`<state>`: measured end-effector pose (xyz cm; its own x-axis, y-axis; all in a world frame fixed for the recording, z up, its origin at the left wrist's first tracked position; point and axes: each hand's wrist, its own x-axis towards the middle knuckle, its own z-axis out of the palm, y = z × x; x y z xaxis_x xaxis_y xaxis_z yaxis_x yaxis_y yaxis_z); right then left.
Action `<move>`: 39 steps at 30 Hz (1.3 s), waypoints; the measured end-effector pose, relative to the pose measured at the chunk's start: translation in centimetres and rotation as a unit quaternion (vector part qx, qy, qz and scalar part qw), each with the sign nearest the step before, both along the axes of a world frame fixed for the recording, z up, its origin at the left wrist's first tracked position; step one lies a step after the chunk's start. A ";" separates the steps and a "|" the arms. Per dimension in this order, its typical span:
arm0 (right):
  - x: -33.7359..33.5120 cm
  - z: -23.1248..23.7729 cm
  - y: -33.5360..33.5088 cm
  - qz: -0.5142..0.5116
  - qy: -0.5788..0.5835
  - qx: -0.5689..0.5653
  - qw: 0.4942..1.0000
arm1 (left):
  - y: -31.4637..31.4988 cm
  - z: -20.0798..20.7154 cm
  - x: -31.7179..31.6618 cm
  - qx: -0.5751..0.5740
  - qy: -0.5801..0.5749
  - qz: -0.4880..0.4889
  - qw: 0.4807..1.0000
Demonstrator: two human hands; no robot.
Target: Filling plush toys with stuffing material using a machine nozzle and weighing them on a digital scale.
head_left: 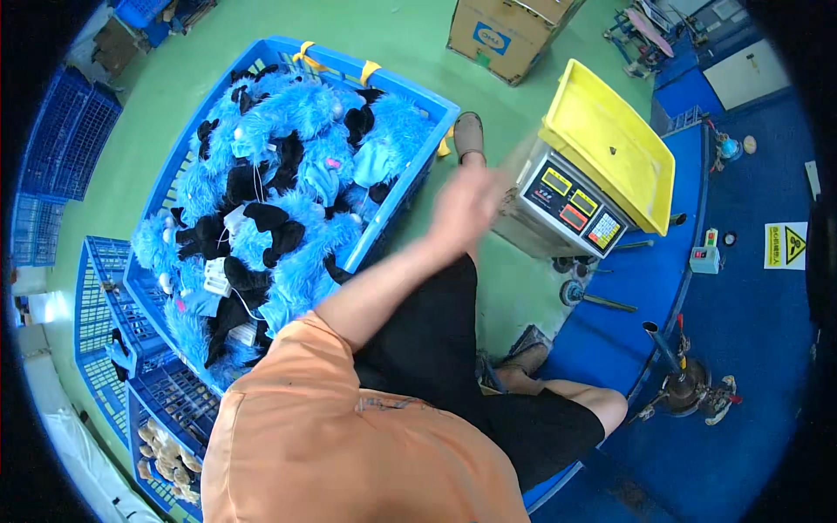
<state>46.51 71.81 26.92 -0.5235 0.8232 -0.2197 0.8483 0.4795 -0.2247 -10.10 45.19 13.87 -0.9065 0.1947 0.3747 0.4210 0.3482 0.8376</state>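
My left hand reaches across in front of me, its arm coming out of an orange sleeve. It is just left of the weighing scale, a metal-sided unit with lit displays and a keypad. Motion smears its fingers, so I cannot tell whether they hold anything or touch the scale. A yellow tray sits tilted on top of the scale. To the left, a large blue plastic crate is heaped with furry blue and black plush pieces, some with white tags. My right hand is out of view.
More blue crates stand at the lower left, one with tan plush pieces. A cardboard box is on the green floor ahead. On the right, a blue work surface carries a metal fixture and a small switch box.
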 end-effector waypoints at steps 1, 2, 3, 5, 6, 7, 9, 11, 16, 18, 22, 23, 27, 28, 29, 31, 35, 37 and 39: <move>0.1 0.3 -0.4 0.009 -0.007 0.011 1.000 | -1.8 2.6 -2.2 0.053 -0.037 0.049 0.997; 0.2 0.6 -0.8 0.016 -0.014 0.024 0.999 | -2.8 0.7 -6.0 0.031 0.074 0.115 0.990; -0.7 0.5 -0.7 0.038 -0.024 0.023 0.999 | -5.4 -1.2 -9.1 -0.026 0.099 0.163 0.981; -2.2 0.4 -0.5 0.075 -0.041 0.028 0.996 | -9.3 -4.0 -12.1 -0.187 0.050 0.204 0.960; -2.8 0.3 -0.3 0.091 -0.050 0.033 0.994 | -10.8 -5.1 -12.4 -0.305 -0.006 0.168 0.937; -3.4 0.3 -0.1 0.109 -0.056 0.037 0.992 | -12.3 -6.0 -12.7 -0.417 -0.061 0.131 0.897; -5.3 0.0 0.2 0.149 -0.068 0.042 0.986 | -15.1 -7.9 -13.1 -0.449 -0.113 0.113 0.879; -9.3 1.1 -1.0 0.155 0.080 0.067 0.982 | -14.4 -7.1 -13.4 -0.465 -0.159 0.080 0.867; -20.7 0.5 -2.3 0.344 0.245 0.085 0.902 | -15.7 5.8 -6.6 0.171 -0.088 0.096 0.977; -24.1 -0.8 -4.9 0.203 0.303 -0.225 0.903 | -14.4 11.1 -2.5 0.309 -0.086 0.031 0.947; -32.6 -1.3 -9.2 0.179 0.363 -0.457 0.793 | -12.5 14.0 3.0 0.689 -0.256 -0.249 0.631; -34.2 -1.1 -10.4 0.187 0.371 -0.492 0.765 | -10.8 14.3 4.3 0.684 -0.262 -0.257 0.630; -36.9 -6.0 -11.7 0.342 0.514 -0.404 0.674 | -3.5 14.1 9.5 0.694 -0.420 -0.286 0.510; -36.7 -6.7 -12.0 0.279 0.475 -0.475 0.686 | -2.4 12.6 10.0 0.689 -0.428 -0.289 0.508; -36.5 -7.0 -12.0 0.213 0.432 -0.539 0.691 | -1.1 11.1 10.2 0.678 -0.444 -0.291 0.509; -35.6 -6.7 -10.3 0.134 0.395 -0.591 0.691 | 0.9 9.4 10.8 0.660 -0.470 -0.300 0.502; -33.0 -3.2 -4.7 0.143 0.298 -0.412 0.849 | 3.1 9.1 11.2 0.452 -0.488 -0.246 0.705; -31.7 -1.2 -3.5 0.173 0.298 -0.343 0.874 | 3.5 8.9 9.8 0.440 -0.507 -0.311 0.673; -30.6 0.6 -2.9 0.246 0.279 -0.217 0.903 | 3.4 8.6 8.0 0.417 -0.531 -0.412 0.612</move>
<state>15.94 68.90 27.53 -0.9311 0.3607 -0.0547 0.2534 0.5315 -0.8083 -2.05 48.57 22.44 -0.4471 0.8924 -0.0607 -0.7707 -0.3499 0.5326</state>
